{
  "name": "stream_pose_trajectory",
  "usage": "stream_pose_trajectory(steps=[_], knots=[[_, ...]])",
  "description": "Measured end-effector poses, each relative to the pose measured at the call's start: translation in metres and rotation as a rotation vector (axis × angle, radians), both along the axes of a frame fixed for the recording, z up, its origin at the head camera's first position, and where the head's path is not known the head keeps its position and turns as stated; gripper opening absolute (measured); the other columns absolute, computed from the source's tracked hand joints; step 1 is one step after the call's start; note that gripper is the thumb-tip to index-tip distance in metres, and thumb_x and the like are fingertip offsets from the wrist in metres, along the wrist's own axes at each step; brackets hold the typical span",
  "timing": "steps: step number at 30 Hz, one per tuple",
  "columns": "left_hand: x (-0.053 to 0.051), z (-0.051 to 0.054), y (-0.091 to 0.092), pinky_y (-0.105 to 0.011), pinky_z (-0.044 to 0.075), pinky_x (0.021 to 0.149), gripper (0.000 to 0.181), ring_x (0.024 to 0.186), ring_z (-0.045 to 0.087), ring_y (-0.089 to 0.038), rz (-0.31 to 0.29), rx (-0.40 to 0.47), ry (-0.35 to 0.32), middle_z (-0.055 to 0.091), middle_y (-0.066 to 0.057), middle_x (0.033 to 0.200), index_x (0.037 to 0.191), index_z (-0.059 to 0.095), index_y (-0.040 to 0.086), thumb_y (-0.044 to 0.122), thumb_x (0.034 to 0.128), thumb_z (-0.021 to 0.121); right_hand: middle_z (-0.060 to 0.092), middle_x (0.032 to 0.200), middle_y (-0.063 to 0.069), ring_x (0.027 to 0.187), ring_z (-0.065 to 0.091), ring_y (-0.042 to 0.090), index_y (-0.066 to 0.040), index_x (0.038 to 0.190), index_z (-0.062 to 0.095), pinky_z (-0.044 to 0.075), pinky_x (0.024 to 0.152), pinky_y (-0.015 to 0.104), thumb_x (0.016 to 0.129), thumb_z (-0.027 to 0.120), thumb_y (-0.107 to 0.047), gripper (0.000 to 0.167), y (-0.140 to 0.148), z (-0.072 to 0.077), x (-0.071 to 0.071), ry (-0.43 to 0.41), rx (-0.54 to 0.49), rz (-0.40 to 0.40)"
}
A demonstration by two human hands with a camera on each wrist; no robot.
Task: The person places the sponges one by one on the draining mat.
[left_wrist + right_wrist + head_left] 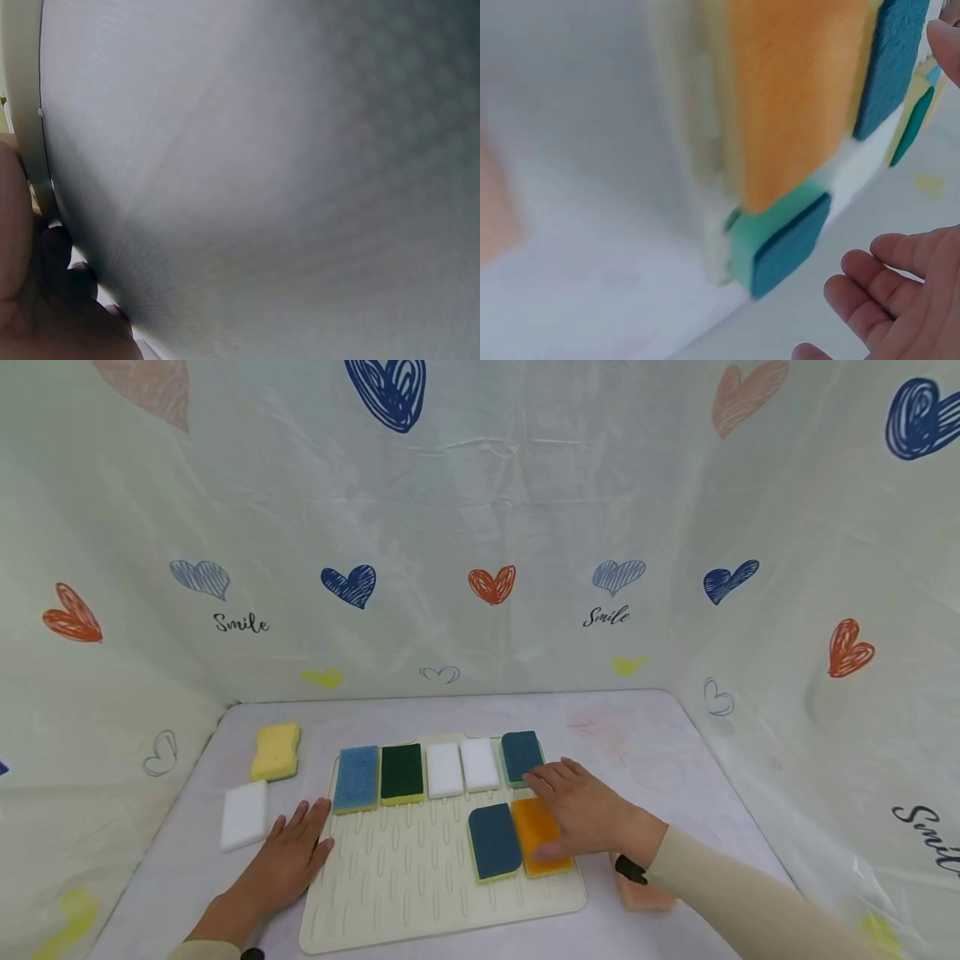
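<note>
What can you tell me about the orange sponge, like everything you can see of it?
The orange sponge is a rectangular block with a bright orange, slightly textured face on top and a yellow layer beneath, showing at its sides. It looks soft and foamy. It lies flat near the right edge of the cream ridged mat, close beside a dark blue-topped sponge on its left. The right hand partly covers it in the head view but doesn't grip it; whether the thumb touches it is unclear.
</note>
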State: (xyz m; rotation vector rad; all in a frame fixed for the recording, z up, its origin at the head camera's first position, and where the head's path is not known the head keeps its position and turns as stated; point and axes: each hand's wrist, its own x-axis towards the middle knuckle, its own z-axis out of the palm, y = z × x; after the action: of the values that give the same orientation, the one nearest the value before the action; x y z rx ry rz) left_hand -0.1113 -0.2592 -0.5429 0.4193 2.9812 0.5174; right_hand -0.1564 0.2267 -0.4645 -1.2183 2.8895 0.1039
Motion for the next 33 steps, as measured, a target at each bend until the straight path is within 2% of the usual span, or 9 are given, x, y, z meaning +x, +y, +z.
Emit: stream_pose_trajectory(steps=[4,9,13,16,20,24,33], knots=[[0.000,0.000,-0.001,-0.075,0.021,0.118,0.067,0.153,0.027,-0.056,0.001,0.002,-0.009,0.035,-0.028,0.166,0.162,0.034,-0.005,0.035,0.1114,0.053,0.056,0.151,0.015,0.137,0.054,0.034,-0.002,0.153,0.050,0.036,0.121,0.062,0.081,0.074,-0.078,0.107,0.032,0.006,0.007,0.009,0.019,-0.077],[0.001,0.000,-0.002,-0.075,0.022,0.118,0.067,0.153,0.028,-0.056,-0.001,0.001,-0.011,0.036,-0.029,0.166,0.161,0.035,-0.006,0.035,0.1112,0.054,0.056,0.150,0.016,0.136,0.053,0.036,0.000,0.151,0.051,0.036,0.119,0.064,0.079,0.079,-0.073,0.106,0.069,0.007,0.025,-0.014,0.057,-0.160],[0.001,0.001,-0.001,-0.076,0.023,0.117,0.067,0.152,0.029,-0.057,-0.004,0.008,-0.005,0.037,-0.030,0.165,0.161,0.036,-0.006,0.035,0.1108,0.055,0.058,0.148,0.016,0.134,0.055,0.036,0.002,0.148,0.053,0.040,0.116,0.064,0.082,0.075,-0.074,0.103,0.097,0.002,0.043,0.016,0.091,-0.155],[0.001,0.001,-0.001,-0.076,0.023,0.117,0.067,0.151,0.030,-0.057,-0.007,0.007,-0.001,0.037,-0.030,0.164,0.161,0.036,-0.006,0.035,0.1109,0.054,0.059,0.146,0.015,0.132,0.057,0.035,0.002,0.146,0.055,0.043,0.112,0.063,0.082,0.070,-0.080,0.106,0.113,-0.003,0.054,0.017,0.102,-0.146],[0.000,-0.001,-0.002,-0.075,0.022,0.118,0.067,0.152,0.028,-0.057,-0.005,-0.009,-0.009,0.036,-0.030,0.166,0.161,0.035,-0.006,0.036,0.1115,0.053,0.060,0.143,0.013,0.129,0.058,0.034,0.001,0.145,0.056,0.045,0.109,0.064,0.076,0.068,-0.088,0.113,0.125,-0.010,0.064,-0.014,0.095,-0.163],[0.000,-0.002,-0.002,-0.075,0.022,0.118,0.067,0.152,0.028,-0.056,-0.003,-0.020,-0.007,0.036,-0.029,0.166,0.161,0.035,-0.006,0.035,0.1112,0.053,0.062,0.138,0.013,0.125,0.059,0.034,0.002,0.141,0.058,0.047,0.105,0.064,0.071,0.074,-0.086,0.115,0.131,-0.016,0.071,-0.010,0.086,-0.161],[0.000,-0.001,0.000,-0.076,0.023,0.117,0.066,0.152,0.029,-0.057,-0.011,-0.014,0.002,0.036,-0.029,0.165,0.161,0.036,-0.006,0.035,0.1113,0.053,0.063,0.131,0.012,0.120,0.060,0.033,0.001,0.136,0.060,0.049,0.102,0.061,0.070,0.078,-0.082,0.108,0.140,-0.027,0.071,0.028,0.093,-0.167]])
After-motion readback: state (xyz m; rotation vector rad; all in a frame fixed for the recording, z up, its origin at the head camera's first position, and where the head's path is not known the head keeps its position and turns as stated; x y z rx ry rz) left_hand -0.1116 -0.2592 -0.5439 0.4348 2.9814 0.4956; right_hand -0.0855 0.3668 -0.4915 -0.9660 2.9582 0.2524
